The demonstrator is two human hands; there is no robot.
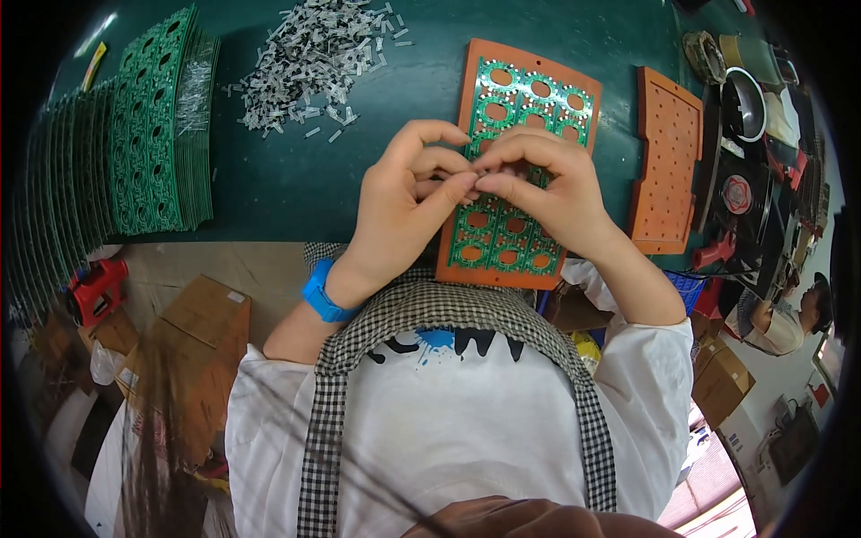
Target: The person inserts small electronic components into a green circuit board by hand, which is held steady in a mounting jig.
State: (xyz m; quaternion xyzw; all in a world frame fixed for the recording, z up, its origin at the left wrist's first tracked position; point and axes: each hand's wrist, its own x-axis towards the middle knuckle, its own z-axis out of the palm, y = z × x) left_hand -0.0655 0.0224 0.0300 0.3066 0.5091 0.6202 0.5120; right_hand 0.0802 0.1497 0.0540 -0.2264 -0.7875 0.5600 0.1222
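Observation:
A green panel of circuit boards (518, 97), with rows of oval openings, lies in an orange tray (529, 59) in front of me. Over the middle of the panel my left hand (399, 199) and my right hand (560, 184) meet, thumbs and fingertips pinched close together. Something tiny seems to be between the fingertips, too small and covered to name. Both hands partly hide the boards beneath. A loose pile of small clear-and-dark tube-like parts (316, 65) is spread on the table beyond my left hand.
Stacked green circuit panels (143, 148) stand at the left on the dark green table (269, 193). A second orange tray (668, 143) with small holes lies at the right. Farther right are a dark bowl (743, 103) and a red tool (715, 252). Cardboard boxes (202, 323) sit below left. Another person (776, 323) is at far right.

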